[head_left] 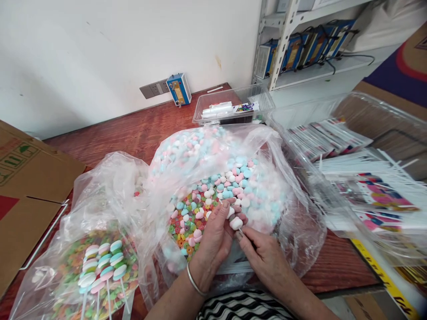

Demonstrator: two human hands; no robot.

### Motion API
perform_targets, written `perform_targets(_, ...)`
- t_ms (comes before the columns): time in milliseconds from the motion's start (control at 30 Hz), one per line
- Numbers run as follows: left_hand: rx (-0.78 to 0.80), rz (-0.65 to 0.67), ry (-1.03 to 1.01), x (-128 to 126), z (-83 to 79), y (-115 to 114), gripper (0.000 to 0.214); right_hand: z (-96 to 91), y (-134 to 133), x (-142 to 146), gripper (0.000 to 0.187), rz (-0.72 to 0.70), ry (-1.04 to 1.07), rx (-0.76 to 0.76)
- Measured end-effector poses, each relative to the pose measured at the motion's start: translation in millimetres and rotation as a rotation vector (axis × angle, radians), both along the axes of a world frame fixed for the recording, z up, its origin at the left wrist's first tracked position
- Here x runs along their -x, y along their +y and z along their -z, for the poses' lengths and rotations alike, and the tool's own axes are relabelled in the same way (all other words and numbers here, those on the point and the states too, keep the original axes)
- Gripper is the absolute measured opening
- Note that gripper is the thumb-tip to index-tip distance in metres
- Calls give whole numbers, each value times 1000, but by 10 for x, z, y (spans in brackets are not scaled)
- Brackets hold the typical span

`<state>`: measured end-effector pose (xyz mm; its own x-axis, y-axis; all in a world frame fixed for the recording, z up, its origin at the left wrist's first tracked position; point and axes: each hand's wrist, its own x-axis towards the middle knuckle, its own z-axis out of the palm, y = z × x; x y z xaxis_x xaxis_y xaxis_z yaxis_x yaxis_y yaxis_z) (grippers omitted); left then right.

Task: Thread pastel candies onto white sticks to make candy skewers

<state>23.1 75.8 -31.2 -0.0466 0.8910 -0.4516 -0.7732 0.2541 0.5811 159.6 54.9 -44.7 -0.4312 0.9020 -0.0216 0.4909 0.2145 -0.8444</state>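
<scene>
Over the large open plastic bag, my left hand (218, 231) is closed around white marshmallows (236, 223), with its fingers curled behind them. Just below, my right hand (268, 255) pinches a thin white stick at the lower end of the nearest marshmallow. Most of that stick is hidden by my fingers. Loose pink, blue and white marshmallows (230, 182) fill the bag around my hands. Small ring-shaped gummy candies (187, 222) in red, green and orange lie among them on the left side. Several finished-looking marshmallow skewers (105, 262) rest on another plastic bag of gummies at the lower left.
A clear bin (353, 178) of printed packets and white sticks stands at right. Behind the bag sits a smaller clear tray (233, 116). A blue device (179, 90) leans by the wall socket. Cardboard boxes (36, 195) flank the left, and a metal shelf (283, 49) stands behind.
</scene>
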Motion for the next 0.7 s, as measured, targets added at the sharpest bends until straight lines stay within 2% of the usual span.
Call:
perform_targets(67, -4, -88, -37, -66, -48, -2, 29, -5, -21, 13, 33, -9, -31, -26)
perform_targets(167, -9, -127, -36, -128, -82, -5, 27, 39, -56, 16, 34, -19, -48, -65)
perform_targets(367, -6, -119, 8, -256, -9, -68, 35, 121, -62, 49, 36, -20, -8, -77)
perform_targets(500, -87, -52, 132, -108, 33, -24, 37, 80, 2, 3, 32, -35, 10, -33)
perform_targets(567, -140, -72, 353, 81, 59, 63, 43, 45, 42, -53, 31, 2, 24, 1)
perform_targets(633, -150, -80, 751, 296, 87, 185, 36, 20, 76, -108, 31, 63, 37, 26)
perform_targets(700, -169, -8, 1189, 477, 109, 320, 20, 12, 99, -148, 31, 103, 58, 61)
